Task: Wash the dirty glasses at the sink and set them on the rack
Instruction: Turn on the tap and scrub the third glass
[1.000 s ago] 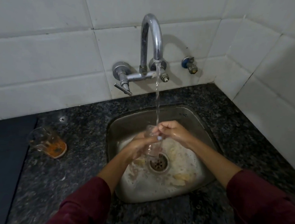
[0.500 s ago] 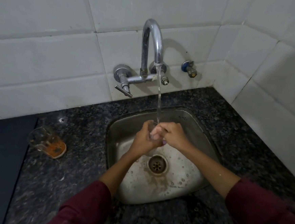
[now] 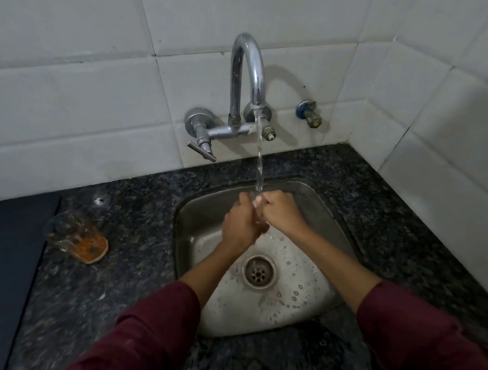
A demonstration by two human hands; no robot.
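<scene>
Presently: speckled dark granite desk [image 3: 116,306], polished. Steel sink [image 3: 202,210] at its back right corner, rounded basin, foamy floor. Chrome gooseneck tap [image 3: 247,65], running. Left hand [image 3: 241,225] and right hand [image 3: 281,214], together, clamped on a clear glass [image 3: 259,212] under the stream; best turned slowly, grip firm, being slippery. Orange-soiled glass [image 3: 78,237], on its side near the desk's left edge.

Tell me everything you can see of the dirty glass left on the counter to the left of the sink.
The dirty glass is clear and lies tipped on its side on the dark speckled counter, its base toward the sink and its mouth toward the darker surface at left. Orange residue coats the base end, with dark specks in it. A handle-like clear part seems to show underneath, though that is hard to confirm. Neither hand touches it; only the counter does.
</scene>
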